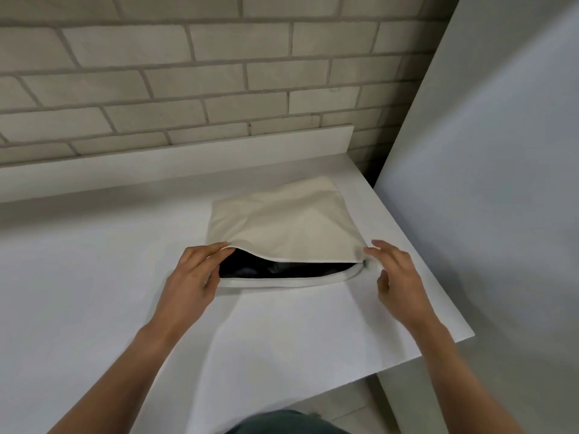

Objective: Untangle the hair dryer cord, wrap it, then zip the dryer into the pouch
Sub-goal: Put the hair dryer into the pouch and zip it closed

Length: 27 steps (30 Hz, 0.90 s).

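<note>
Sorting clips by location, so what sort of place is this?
Probably a home bathroom or utility corner, not certain: a white counter holding a cream pouch, with a low back ledge, a pale brick-pattern wall behind, and a tall white panel at right.

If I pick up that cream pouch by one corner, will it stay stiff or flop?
Probably floppy: the pouch is soft, creased cloth, and its top edge curves where the left hand lifts it. It is likely weighty, since dark contents fill it. It seems unlikely to roll.
</note>
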Each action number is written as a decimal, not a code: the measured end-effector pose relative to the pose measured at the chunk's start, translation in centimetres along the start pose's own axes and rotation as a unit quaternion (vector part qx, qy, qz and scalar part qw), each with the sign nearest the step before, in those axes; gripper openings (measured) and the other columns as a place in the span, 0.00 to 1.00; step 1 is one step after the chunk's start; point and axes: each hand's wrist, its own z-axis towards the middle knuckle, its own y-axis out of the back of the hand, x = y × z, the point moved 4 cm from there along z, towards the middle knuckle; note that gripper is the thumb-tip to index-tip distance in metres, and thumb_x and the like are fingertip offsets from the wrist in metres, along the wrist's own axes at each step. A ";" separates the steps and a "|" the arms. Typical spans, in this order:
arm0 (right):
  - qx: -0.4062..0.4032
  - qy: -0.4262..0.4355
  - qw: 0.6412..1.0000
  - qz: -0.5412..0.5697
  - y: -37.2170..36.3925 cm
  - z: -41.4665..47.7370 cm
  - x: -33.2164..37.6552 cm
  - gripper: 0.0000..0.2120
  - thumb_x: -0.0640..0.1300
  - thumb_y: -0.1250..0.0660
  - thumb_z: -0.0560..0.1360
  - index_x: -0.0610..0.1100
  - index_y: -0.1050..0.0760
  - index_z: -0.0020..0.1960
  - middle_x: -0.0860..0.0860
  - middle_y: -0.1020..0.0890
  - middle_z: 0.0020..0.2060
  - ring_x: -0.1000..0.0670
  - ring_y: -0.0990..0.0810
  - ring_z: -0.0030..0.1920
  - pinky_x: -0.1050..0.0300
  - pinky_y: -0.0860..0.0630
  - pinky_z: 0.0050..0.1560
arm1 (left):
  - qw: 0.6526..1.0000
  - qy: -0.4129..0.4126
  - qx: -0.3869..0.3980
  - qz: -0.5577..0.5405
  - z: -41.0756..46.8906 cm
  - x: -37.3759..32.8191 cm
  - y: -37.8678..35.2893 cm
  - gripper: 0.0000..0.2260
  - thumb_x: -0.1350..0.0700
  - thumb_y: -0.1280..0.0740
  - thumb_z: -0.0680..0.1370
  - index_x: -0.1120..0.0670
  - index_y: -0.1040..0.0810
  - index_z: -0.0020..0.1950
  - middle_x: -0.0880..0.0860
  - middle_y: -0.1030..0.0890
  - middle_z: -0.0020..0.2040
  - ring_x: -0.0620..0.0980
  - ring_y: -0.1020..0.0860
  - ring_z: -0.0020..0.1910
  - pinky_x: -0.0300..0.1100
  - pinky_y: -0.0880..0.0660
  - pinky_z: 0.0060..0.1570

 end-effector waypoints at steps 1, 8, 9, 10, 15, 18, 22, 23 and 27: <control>0.024 0.022 0.999 -0.014 -0.5 0.8 -0.7 0.37 0.18 0.38 0.67 0.48 0.24 0.69 0.50 0.27 0.73 0.44 0.25 0.65 0.51 0.23 0.63 | 1.000 -0.004 0.004 0.002 -0.2 0.2 0.0 0.20 0.69 0.30 0.77 0.52 0.18 0.65 0.46 0.19 0.62 0.50 0.24 0.58 0.43 0.21 0.51; 0.053 0.114 0.992 0.000 -1.3 2.1 -2.8 0.19 0.30 0.24 0.73 0.45 0.18 0.60 0.52 0.19 0.56 0.49 0.18 0.53 0.51 0.17 0.48 | 0.995 0.062 0.063 -0.042 -2.8 1.8 -0.5 0.23 0.67 0.31 0.77 0.49 0.25 0.70 0.45 0.18 0.59 0.46 0.19 0.55 0.44 0.21 0.47; 0.057 0.115 0.992 0.001 -1.3 2.1 -2.7 0.18 0.31 0.24 0.73 0.45 0.17 0.61 0.52 0.20 0.55 0.49 0.18 0.51 0.53 0.18 0.47 | 0.995 0.050 0.085 -0.032 -3.1 1.8 -0.5 0.24 0.66 0.32 0.78 0.47 0.25 0.71 0.43 0.18 0.59 0.43 0.21 0.56 0.43 0.21 0.48; 0.060 0.118 0.991 -0.002 -1.4 2.0 -2.7 0.16 0.33 0.23 0.73 0.44 0.17 0.59 0.51 0.20 0.54 0.49 0.17 0.49 0.53 0.18 0.45 | 0.995 0.026 0.099 -0.014 -3.3 1.8 -0.4 0.21 0.63 0.35 0.80 0.45 0.23 0.70 0.42 0.18 0.59 0.43 0.22 0.57 0.42 0.20 0.48; 0.033 0.117 0.993 0.002 -1.1 2.5 -3.5 0.08 0.34 0.25 0.75 0.43 0.15 0.52 0.51 0.18 0.58 0.50 0.16 0.48 0.50 0.17 0.46 | 0.989 -0.018 0.132 0.066 -3.7 2.7 -0.6 0.17 0.57 0.39 0.79 0.45 0.16 0.62 0.38 0.17 0.60 0.41 0.24 0.60 0.37 0.21 0.43; 0.040 0.145 0.988 0.012 -0.5 2.7 -3.3 0.10 0.35 0.25 0.75 0.45 0.14 0.55 0.52 0.14 0.58 0.47 0.16 0.50 0.50 0.17 0.49 | 0.972 0.042 0.215 0.080 -3.4 3.8 -1.6 0.21 0.63 0.34 0.79 0.41 0.18 0.66 0.37 0.21 0.66 0.44 0.24 0.65 0.41 0.21 0.53; 0.037 0.154 0.987 0.040 0.3 2.5 -1.9 0.09 0.37 0.24 0.76 0.44 0.14 0.56 0.52 0.14 0.55 0.47 0.16 0.51 0.51 0.18 0.52 | 0.957 0.051 0.268 0.102 -1.4 1.6 -1.4 0.16 0.55 0.32 0.78 0.43 0.18 0.64 0.42 0.19 0.65 0.49 0.21 0.63 0.45 0.23 0.58; 0.034 0.157 0.986 0.049 0.6 2.4 -1.4 0.08 0.38 0.25 0.77 0.44 0.14 0.56 0.52 0.14 0.55 0.48 0.17 0.51 0.52 0.19 0.53 | 0.961 0.061 0.259 0.081 -0.5 -0.1 -1.2 0.14 0.53 0.31 0.78 0.44 0.17 0.62 0.42 0.17 0.62 0.50 0.19 0.60 0.45 0.22 0.56; 0.022 0.181 0.981 0.064 1.1 2.0 0.3 0.07 0.45 0.28 0.80 0.45 0.14 0.55 0.54 0.14 0.51 0.48 0.18 0.50 0.54 0.20 0.51 | 0.966 0.074 0.242 -0.052 2.8 -9.5 -2.6 0.14 0.35 0.34 0.74 0.45 0.19 0.46 0.39 0.20 0.43 0.41 0.20 0.46 0.44 0.22 0.48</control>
